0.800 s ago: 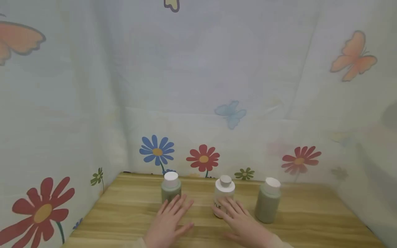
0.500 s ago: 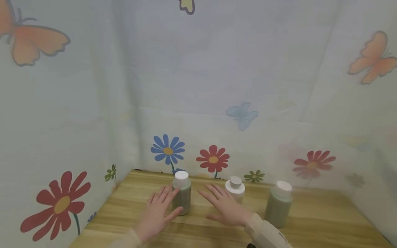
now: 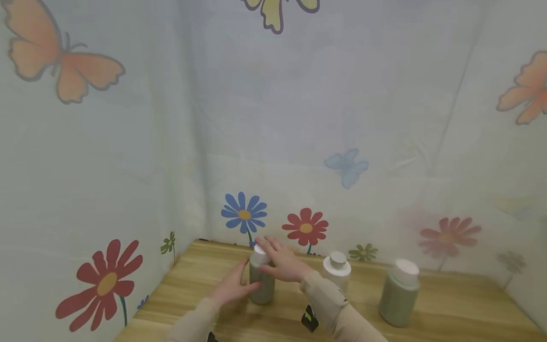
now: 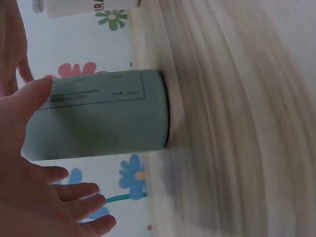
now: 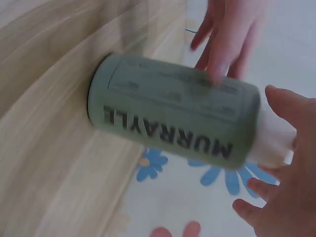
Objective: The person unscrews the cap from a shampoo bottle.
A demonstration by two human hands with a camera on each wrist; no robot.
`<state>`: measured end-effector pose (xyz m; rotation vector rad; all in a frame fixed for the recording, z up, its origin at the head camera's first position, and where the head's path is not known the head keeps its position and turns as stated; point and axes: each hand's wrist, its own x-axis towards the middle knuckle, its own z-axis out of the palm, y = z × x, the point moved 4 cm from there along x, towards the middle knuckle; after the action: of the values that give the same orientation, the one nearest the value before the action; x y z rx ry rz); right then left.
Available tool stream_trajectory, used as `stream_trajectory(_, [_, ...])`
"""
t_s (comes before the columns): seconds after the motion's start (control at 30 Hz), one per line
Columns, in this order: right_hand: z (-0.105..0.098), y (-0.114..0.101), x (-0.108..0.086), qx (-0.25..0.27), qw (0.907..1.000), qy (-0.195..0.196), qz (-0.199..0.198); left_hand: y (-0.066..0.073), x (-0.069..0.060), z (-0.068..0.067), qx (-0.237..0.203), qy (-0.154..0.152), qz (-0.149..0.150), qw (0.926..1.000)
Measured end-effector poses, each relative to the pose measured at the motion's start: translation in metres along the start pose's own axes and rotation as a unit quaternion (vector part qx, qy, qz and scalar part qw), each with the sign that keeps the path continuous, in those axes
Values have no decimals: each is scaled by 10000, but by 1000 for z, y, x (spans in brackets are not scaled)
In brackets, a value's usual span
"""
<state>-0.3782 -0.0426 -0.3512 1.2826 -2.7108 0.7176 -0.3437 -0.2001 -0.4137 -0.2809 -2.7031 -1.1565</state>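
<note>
One left hand (image 3: pixel 232 287), its fingers spread, is beside a green bottle (image 3: pixel 262 285), which stands upright on the table (image 3: pixel 453 308); the thumb seems to touch its side. Around the white cap (image 3: pixel 259 256) is the right hand (image 3: pixel 287 264), fingers apart; whether it presses, one cannot tell. This bottle is probably stiff, light and a little slippery, so the middle should give the surest hold. Further right stand a white bottle (image 3: pixel 337 272), then another green bottle (image 3: pixel 398 300).

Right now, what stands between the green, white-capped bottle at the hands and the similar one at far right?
In the head view: a white cylindrical bottle, partly behind the right arm's beige sleeve.
</note>
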Motion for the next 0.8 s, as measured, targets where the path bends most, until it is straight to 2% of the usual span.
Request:
stream_trajectory(0.1, [9,0,7,413,9986,259,207,-4,7,15,-661,-79,-82,9977])
stream_trajectory(0.27, [14,-4,12,694,9937,801,355,-7,15,30,-1200,336,-107,9922])
stream_trajectory(0.4, [12,-6,13,718,9921,980,308,-8,16,34,-1210,610,-197,9906])
stream_trajectory(0.57, [6,-7,10,549,9938,957,142,-4,12,33,-908,681,-192,9934])
stream_trajectory(0.8, [-11,-19,7,203,9983,551,-5,9,-2,8,-397,375,-41,9985])
